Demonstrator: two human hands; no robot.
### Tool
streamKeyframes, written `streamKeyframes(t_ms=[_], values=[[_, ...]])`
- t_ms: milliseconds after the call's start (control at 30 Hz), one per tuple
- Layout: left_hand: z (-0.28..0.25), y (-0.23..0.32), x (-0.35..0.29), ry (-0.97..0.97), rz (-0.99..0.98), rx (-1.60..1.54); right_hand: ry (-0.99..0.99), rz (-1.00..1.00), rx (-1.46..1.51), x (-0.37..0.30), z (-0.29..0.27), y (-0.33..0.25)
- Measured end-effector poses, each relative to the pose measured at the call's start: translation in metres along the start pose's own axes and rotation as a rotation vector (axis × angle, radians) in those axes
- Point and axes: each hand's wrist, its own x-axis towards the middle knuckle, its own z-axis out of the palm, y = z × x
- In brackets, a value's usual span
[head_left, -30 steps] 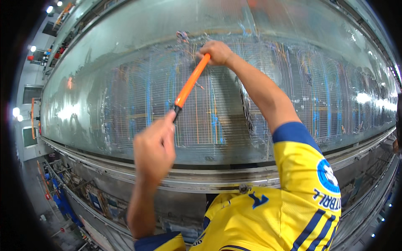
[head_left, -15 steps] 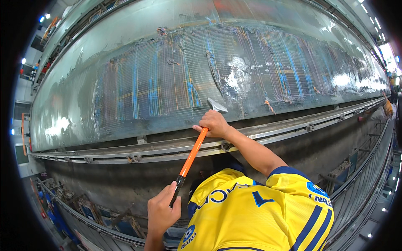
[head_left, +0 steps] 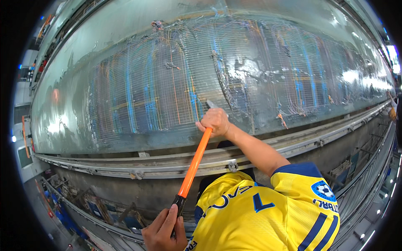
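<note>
My right hand (head_left: 216,122) is closed round the upper end of a long-handled scraper (head_left: 194,167), close behind its flat metal blade (head_left: 210,103). The blade lies over the wet, grey-green flat bed (head_left: 121,146) and is partly hidden by my fingers. Lower down, my left hand (head_left: 164,230) grips the black end of the orange handle, thumb and fingers around it. Blue, orange and purple streaks (head_left: 130,104) with fine lines cover the middle of the bed. Just right of the blade runs a dark ridge of wet residue (head_left: 222,79).
A metal rail (head_left: 188,169) with several clamps runs along the bed's near edge. Small scraps of residue (head_left: 282,120) lie on the bed, and a dark clump (head_left: 157,25) sits at the far side. Metal racks (head_left: 104,209) stand below left.
The scraper's blade has turned and now shows more edge-on, beside my right hand. My left hand sits lower in the picture with the handle's end. The whole view has shifted slightly.
</note>
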Motion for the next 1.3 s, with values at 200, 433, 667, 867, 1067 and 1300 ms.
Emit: streamKeyframes(t_ms=[200, 433, 667, 867, 1067, 1300], values=[[-0.041, -0.006, 0.121, -0.018, 0.073, 0.143, 0.081, 0.039, -0.025, 0.082, 0.014, 0.085], [-0.073, -0.012, 0.282, 0.179, 0.038, 0.115, 0.142, -0.009, -0.128, 0.218, 0.045, 0.242], [-0.029, -0.070, 0.192, 0.335, 0.021, 0.002, -0.075, 0.224, -0.106, 0.176, 0.056, 0.168], [0.041, -0.125, -0.012, 0.547, -0.337, -0.144, -0.153, 0.210, -0.268, 0.019, -0.015, -0.026], [0.168, -0.208, -0.098, 0.846, -0.482, -0.290, -0.087, 0.883, -0.973, -0.115, -0.182, 0.062], [0.222, -0.211, -0.057, 0.436, -0.732, -0.524, -0.384, 0.753, -0.786, 0.013, -0.126, 0.156]])
